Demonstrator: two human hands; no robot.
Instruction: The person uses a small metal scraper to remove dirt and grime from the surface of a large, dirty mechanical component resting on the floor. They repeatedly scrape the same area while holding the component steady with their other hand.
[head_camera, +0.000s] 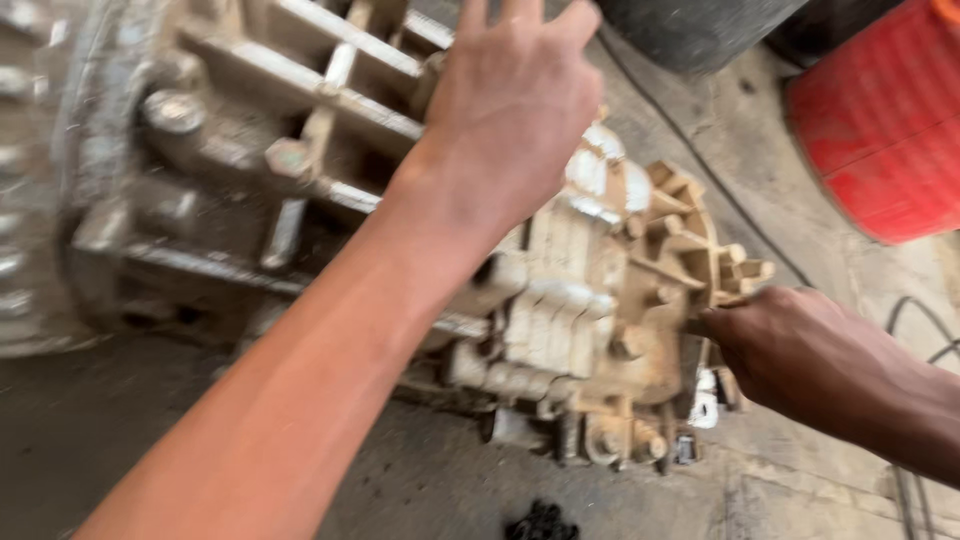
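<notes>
Our left hand (510, 110) rests spread and empty on the gearbox casing (400, 230) while our right hand (790, 350) pinches its end, where fingers could slip off the greasy ribs.

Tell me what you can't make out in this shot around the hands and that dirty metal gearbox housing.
- Left hand: head view, fingertips cut off by the top edge.
- Right hand: fingertips hidden behind the grimy cast-metal gearbox housing, so its grip is unclear.
- Housing's left end: motion-blurred, bolts indistinct.
- Red plastic tub: cut off by the right edge.
- Small black clump on the floor: too small to identify.

left hand (510, 110) fingertips cut off (top edge)
</notes>
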